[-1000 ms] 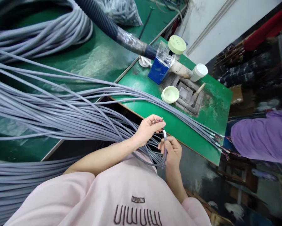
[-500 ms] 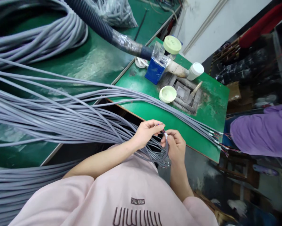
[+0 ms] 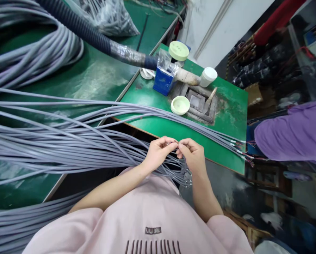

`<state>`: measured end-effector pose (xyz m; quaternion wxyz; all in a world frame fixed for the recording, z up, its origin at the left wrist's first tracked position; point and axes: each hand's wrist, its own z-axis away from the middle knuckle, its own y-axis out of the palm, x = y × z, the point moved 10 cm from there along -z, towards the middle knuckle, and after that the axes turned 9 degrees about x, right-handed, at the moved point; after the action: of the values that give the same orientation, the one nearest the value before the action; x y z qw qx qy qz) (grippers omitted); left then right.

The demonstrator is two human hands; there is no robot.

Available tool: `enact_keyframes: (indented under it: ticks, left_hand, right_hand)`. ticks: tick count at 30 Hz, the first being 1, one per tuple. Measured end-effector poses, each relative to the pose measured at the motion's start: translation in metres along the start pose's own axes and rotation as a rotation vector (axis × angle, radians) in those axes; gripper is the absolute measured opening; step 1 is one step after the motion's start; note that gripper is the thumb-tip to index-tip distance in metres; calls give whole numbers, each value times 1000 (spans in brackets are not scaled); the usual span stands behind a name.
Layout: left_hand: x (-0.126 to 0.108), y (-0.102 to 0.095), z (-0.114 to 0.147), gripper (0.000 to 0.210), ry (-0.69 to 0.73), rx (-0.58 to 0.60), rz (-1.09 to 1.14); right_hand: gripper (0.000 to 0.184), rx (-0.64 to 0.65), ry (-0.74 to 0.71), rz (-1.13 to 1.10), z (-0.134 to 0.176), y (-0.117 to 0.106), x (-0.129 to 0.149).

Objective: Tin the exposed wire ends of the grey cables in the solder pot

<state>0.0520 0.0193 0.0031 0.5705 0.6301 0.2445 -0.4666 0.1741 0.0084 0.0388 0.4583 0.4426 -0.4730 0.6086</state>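
Note:
My left hand (image 3: 158,152) is pinched on the thin wires (image 3: 171,143) at the end of a grey cable, just past the near edge of the green board. Touching it fingertip to fingertip, my right hand (image 3: 192,154) is closed on the same wires; the fingers cover most of them. Below and behind both hands runs a thick bundle of grey cables (image 3: 94,148), its loose ends (image 3: 185,176) hanging near my lap. More grey cables (image 3: 158,112) lie across the green board, with stripped coloured wire ends (image 3: 239,148) at its right edge.
On the green board (image 3: 136,123) stand a blue box (image 3: 163,83) joined to a black hose (image 3: 94,40), a square solder-pot-like fixture (image 3: 197,102), a pale green dish (image 3: 180,105) and a white cup (image 3: 208,76). A purple sleeve (image 3: 292,134) of another person is at the right.
My right hand has shifted from the cable's white-banded part up to the thin wires, meeting my left fingertips. The view has turned slightly, so the board appears farther left.

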Motion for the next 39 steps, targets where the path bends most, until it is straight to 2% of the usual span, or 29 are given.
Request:
enact_keyframes:
  ticks: [8,15,22,24,27,29,32,35,39]
  left_hand:
    - [2,-1,0,25,-13,-23,-8]
    - [1,-3,0,23,-23,-22,-13]
    - [6,11,0,24,23,-13,-73]
    - [4,19,-1,21,63,33,-124]
    - [-9,26,-7,20,158,113,-291]
    - [-24,25,-14,19,268,137,-475]
    - [-40,18,-25,18,408,126,-790]
    - [-36,15,-37,21,424,132,-1024]
    - [-25,22,-45,26,362,235,-1210]
  right_hand:
    - [12,-47,-67,48,3,0,8]
    - [13,19,-47,-15,-2,1,2]
    - [15,-84,-28,-44,-10,-14,0]
    - [15,-113,-61,-4,-14,-26,10]
    - [13,-187,-78,84,-27,-61,27]
    - [12,-200,-42,152,-42,-88,36]
    - [10,-153,28,283,-74,-121,45]
    - [7,-132,130,391,-109,-144,44]
    - [14,-115,195,593,-153,-156,40]
